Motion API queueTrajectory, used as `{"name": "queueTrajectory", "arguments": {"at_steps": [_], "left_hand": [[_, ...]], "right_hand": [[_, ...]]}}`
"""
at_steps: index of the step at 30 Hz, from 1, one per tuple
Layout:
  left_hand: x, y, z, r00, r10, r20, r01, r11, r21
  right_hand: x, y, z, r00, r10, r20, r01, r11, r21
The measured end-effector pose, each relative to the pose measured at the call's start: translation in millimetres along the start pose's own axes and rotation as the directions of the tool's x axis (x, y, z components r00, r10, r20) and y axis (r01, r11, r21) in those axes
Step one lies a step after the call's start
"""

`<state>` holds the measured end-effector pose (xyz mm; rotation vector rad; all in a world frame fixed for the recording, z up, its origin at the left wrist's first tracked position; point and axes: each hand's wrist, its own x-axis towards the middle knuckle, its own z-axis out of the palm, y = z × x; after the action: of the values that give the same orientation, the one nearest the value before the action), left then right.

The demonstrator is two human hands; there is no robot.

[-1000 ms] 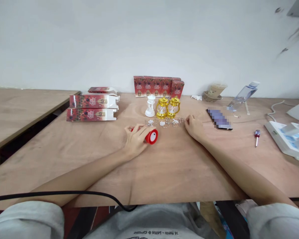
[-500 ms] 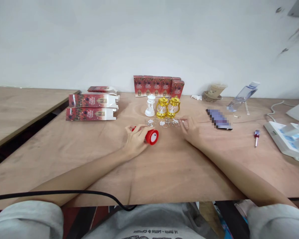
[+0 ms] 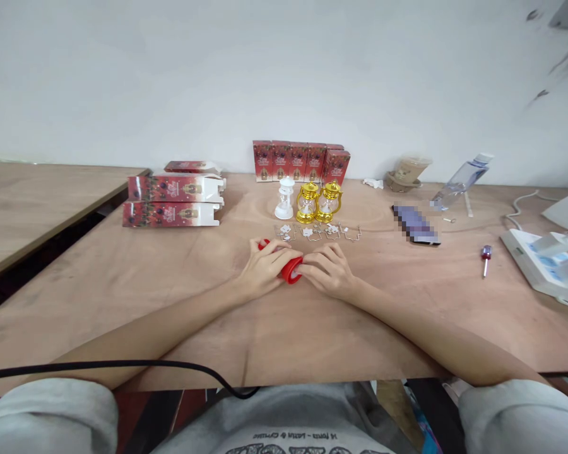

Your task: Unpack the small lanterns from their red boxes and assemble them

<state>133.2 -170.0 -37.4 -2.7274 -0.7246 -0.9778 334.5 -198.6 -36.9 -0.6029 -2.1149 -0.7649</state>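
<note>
Broadly, the wooden table carries every item, with both forearms resting on it for support. Flat red cartons are stacked at the left; a row of upright red boxes stands against the wall. In front of that row stand one white lantern and two gold lanterns, and just before them lies a line of small wire and white parts. Near the table centre, the red lantern lies on its side. The left hand curls around its body, apparently to steady it; the right hand, fingers drawn together, touches its end.
</note>
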Motion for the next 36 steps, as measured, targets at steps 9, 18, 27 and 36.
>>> {"name": "queueTrajectory", "arguments": {"at_steps": [9, 18, 27, 36], "left_hand": [[-1, 1, -1.7, 0.997, -0.048, 0.055, 0.048, 0.999, -0.002], [-2, -1, -0.7, 0.996, -0.05, 0.072, 0.052, 0.998, -0.018], [0, 0, -2.5, 1.0, 0.013, 0.013, -0.013, 1.0, 0.003], [0, -1, -2.2, 0.999, 0.014, 0.043, -0.013, 1.0, -0.024]], "right_hand": [[5, 2, 1, 0.992, -0.125, 0.028, 0.127, 0.986, -0.104], [2, 2, 4, 0.988, -0.136, 0.071, 0.139, 0.99, -0.027], [0, 3, 7, 0.99, -0.141, 0.024, 0.141, 0.99, -0.015], [0, 14, 3, 0.924, -0.38, -0.048, 0.379, 0.925, -0.021]]}}
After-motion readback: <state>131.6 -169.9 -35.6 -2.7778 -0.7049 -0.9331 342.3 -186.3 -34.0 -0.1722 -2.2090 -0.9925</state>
